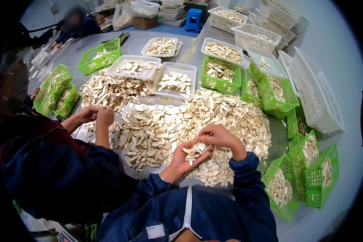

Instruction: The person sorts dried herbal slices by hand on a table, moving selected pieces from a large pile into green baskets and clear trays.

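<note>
My left hand [179, 160] is palm up over the table, cupping a small handful of dried pale slices [196, 151], perhaps mushroom. Just above it, my right hand [220, 136] has its fingertips drawn together at the left fingertips; whether a slice is between them is hidden. Under and in front of both hands spreads a broad heap of similar slices [227, 112]. Closer to my body lies a patch of smaller pieces [213, 172]. Darker-edged slices [148, 136] cover the table to the left of my hands.
Beyond the heap stand clear plastic trays [177, 95] and a green basket [220, 85] with slices. More green baskets [286, 208] line the right side, beside white crates [317, 90]. At my left, a co-worker's hands [104, 116] meet over the table [187, 44]. Another person sits at the far left.
</note>
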### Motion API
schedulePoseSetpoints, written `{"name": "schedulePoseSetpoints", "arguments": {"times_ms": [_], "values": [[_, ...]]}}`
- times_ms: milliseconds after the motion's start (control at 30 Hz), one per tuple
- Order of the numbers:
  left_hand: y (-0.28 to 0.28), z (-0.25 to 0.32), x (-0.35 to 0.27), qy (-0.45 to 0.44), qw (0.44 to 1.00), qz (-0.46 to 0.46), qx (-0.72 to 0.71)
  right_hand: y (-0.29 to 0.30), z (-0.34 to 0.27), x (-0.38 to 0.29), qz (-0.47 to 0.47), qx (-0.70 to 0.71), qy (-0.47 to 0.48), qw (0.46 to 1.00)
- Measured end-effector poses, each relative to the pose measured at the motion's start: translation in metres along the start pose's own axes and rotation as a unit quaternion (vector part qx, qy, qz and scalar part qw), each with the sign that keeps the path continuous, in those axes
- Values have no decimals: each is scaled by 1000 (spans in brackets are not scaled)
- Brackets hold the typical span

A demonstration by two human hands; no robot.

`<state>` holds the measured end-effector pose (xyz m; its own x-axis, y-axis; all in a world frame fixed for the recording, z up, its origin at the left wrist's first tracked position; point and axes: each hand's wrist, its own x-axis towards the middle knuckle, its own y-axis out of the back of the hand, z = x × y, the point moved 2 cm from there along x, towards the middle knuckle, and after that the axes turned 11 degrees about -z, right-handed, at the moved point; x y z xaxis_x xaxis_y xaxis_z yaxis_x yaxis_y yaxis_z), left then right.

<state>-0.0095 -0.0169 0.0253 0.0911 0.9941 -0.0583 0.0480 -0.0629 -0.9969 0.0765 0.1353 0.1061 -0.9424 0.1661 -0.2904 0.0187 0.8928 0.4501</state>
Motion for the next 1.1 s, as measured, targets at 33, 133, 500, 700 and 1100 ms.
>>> {"name": "schedulePoseSetpoints", "arguments": {"times_ms": [33,133,500,700,1100], "values": [[5,1,0,-5,1000,28,-9,-3,-3,0,-5,-29,15,999],[10,2,-3,-15,998,65,3,-12,-12,-2,-16,-71,40,997],[15,-5,-3,3,997,69,-25,-26,-2,-17,64,-81,34,994],[1,-5,-5,-2,999,38,-30,-30,9,-33,186,-55,2,981],[20,43,-47,-72,996,30,-51,-80,7,-58,117,-173,-21,978]]}}
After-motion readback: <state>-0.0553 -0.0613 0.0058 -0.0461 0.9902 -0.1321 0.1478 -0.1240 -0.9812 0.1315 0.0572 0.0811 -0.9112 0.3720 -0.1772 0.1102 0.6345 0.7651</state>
